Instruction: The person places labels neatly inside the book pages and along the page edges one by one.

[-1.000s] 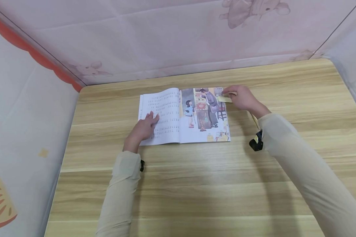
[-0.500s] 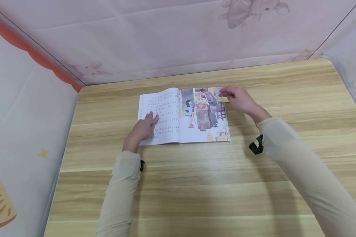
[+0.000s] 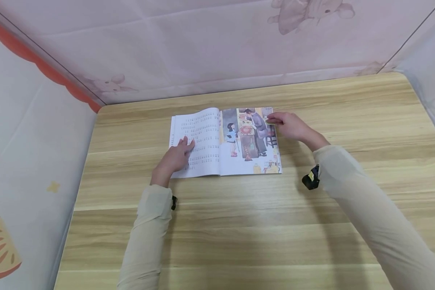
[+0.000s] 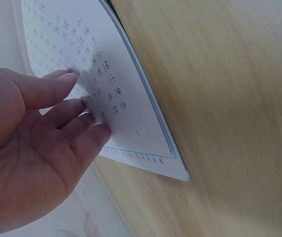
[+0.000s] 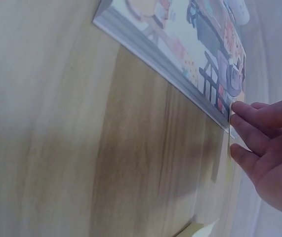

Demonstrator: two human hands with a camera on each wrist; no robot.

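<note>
An open book lies on the wooden table, printed text on its left page and a coloured picture on its right. My left hand rests on the left page, holding the text page down with relaxed fingers, as the left wrist view shows. At the right page's outer edge, high up, my right hand has its fairly straight fingertips on a small yellow sticky note. The fingers largely cover this note in the head view. It shows edge-on as a thin strip under the fingertips in the right wrist view.
More yellow paper with a curled corner shows low in the right wrist view, near the wrist. Black wrist cameras sit at both cuffs. Fabric walls stand behind the table and at its sides.
My right hand has shifted slightly downward over the yellow sticky note, and less of the note shows past the page edge. The left hand and the book have stayed put.
</note>
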